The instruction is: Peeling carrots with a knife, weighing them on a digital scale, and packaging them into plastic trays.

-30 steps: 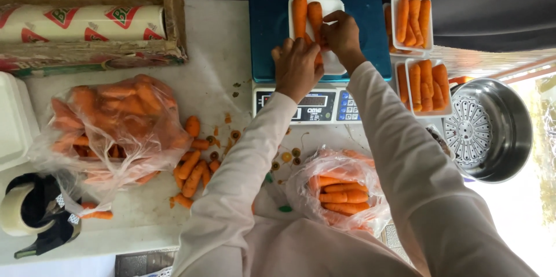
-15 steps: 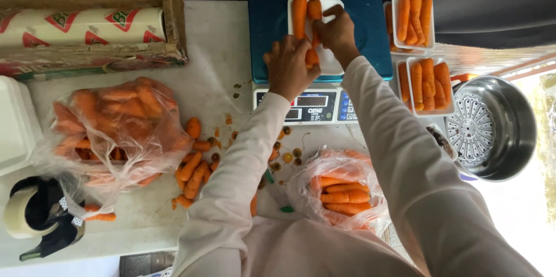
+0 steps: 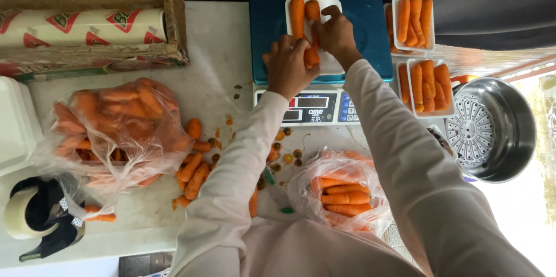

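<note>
The bench [image 3: 220,39] has a pale, whitish top with small stains and crumbs on it. Its far edge meets a very dark background, almost black, where no wall or window can be made out. At the back left of the bench stands a worn wooden crate [image 3: 174,16] with rough sides. On the right side strong daylight comes in; the area near the lower right corner is washed out and nearly white. The bench itself is in softer, even light.
</note>
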